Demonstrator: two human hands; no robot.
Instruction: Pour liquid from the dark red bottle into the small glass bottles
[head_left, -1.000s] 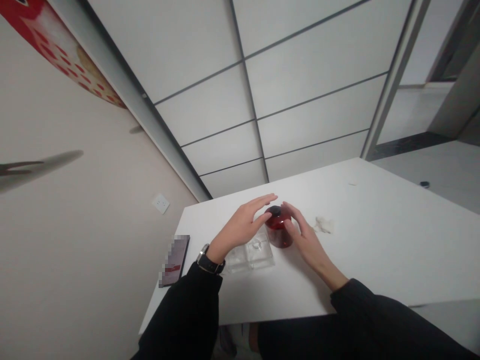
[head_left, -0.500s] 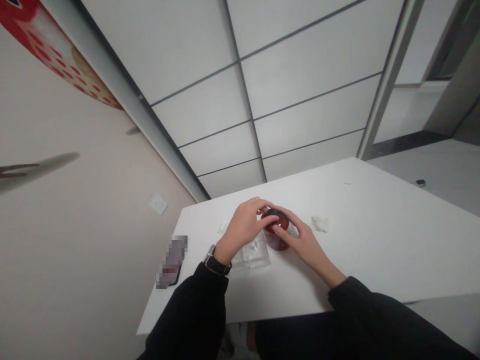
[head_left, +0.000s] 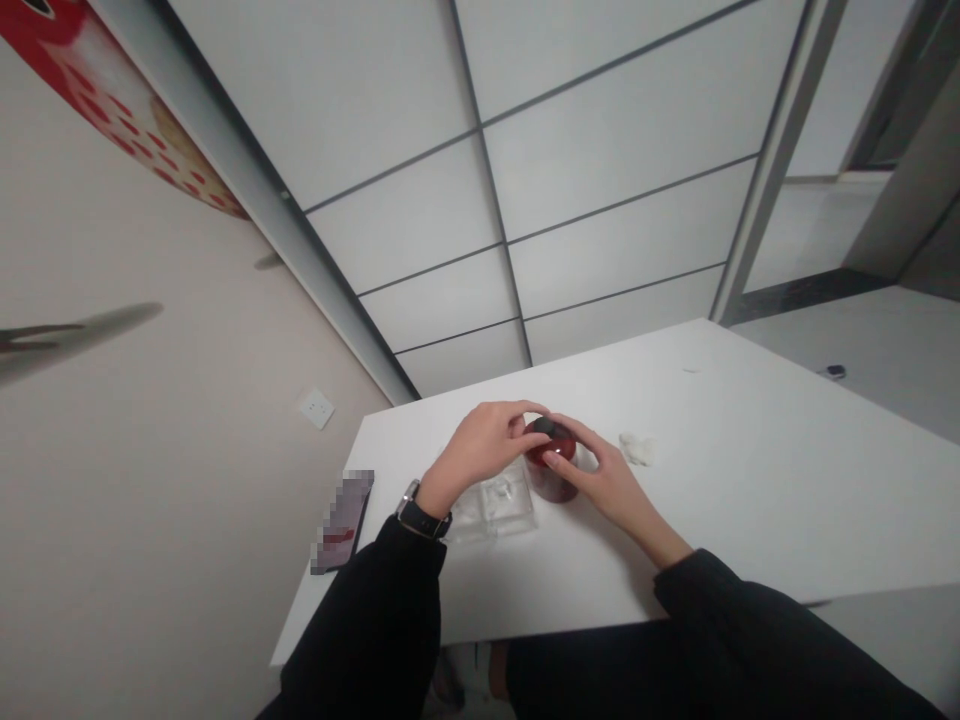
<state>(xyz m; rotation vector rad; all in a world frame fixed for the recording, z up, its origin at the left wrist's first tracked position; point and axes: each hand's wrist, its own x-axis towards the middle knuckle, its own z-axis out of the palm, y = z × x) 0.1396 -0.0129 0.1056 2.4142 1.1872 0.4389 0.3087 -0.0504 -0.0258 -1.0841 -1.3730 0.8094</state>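
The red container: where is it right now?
In the head view, the red container stands on the white table, between the left hand and the right hand, just right of the clear tray.

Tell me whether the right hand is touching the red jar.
Touching. The head view shows the right hand curled around the red jar, its thumb laid across the near side with no gap showing.

Looks like home rm w/ wall decor.
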